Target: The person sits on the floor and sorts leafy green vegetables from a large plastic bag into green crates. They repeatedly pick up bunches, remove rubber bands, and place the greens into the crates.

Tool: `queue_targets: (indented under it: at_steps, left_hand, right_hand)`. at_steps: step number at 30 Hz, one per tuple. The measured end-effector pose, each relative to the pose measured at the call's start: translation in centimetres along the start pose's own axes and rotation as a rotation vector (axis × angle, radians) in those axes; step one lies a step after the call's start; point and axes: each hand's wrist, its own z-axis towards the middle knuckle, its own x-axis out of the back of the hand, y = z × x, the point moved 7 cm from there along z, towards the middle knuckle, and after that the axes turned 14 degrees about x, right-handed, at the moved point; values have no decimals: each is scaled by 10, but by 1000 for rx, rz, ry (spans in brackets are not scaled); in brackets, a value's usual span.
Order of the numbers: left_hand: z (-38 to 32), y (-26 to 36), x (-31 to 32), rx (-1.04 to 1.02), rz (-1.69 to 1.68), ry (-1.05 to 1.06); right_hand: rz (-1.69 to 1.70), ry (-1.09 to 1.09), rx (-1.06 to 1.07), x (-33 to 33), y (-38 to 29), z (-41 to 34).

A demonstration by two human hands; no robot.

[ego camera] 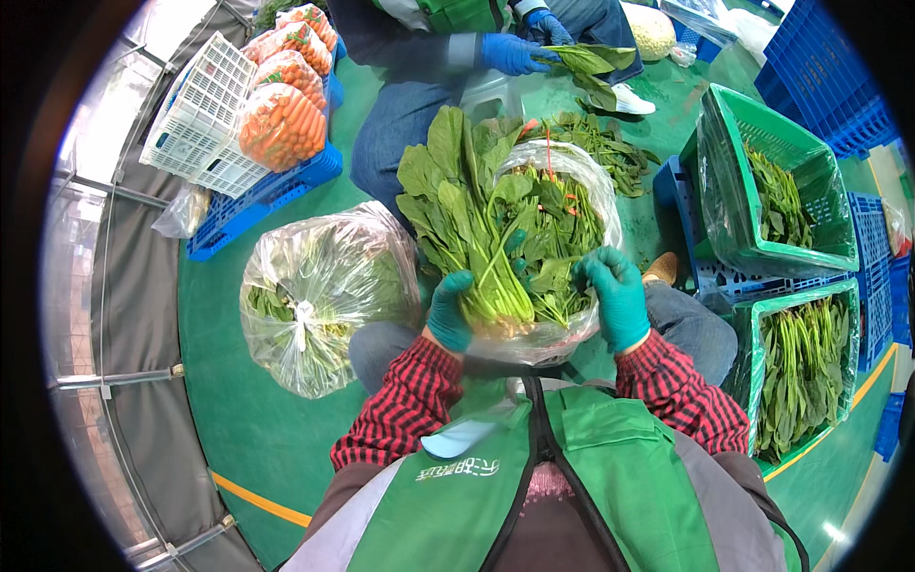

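My left hand (452, 312), in a teal glove, is closed around a bunch of leafy greens (493, 264) that look like spinach. Its pale root ends point toward me and the leaves fan out away from me; some fingertips show between the stems. My right hand (616, 294), gloved alike, pinches a slightly blurred green leaf (561, 270) to the right of the bunch. Below both hands an open clear plastic bag (609, 207) holds more greens (572, 214), some with red ties. It stands between my knees.
A tied bag of greens (329, 286) lies at left, below bagged carrots (282, 129) and a white crate (204, 114). Green lined crates (822, 179) with greens stand right, on blue pallets (679, 207). Opposite, a co-worker's blue-gloved hand (511, 53) holds leaves; loose greens (607, 150) lie on the floor.
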Motion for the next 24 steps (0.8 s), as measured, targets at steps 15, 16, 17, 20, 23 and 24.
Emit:
queue_targets:
  at_steps: [15, 16, 17, 20, 23, 24]
  left_hand:
    - [27, 2, -26, 122, 14, -73]
    - [28, 4, -28, 75, 17, -65]
    - [29, 6, -29, 34, 19, -52]
    - [27, 13, -30, -61, 8, -41]
    - [23, 21, -30, -111, -25, -113]
    - [21, 24, -31, -113, 1, -156]
  right_hand:
    - [24, -308, -485, -35, 4, -22]
    - [11, -288, -509, -35, 5, -23]
    - [26, -263, -468, -34, 4, -21]
    - [153, -233, -403, -34, 9, -23]
    - [279, -309, -370, -29, 18, -28]
    - [247, -375, -376, -26, 22, -29]
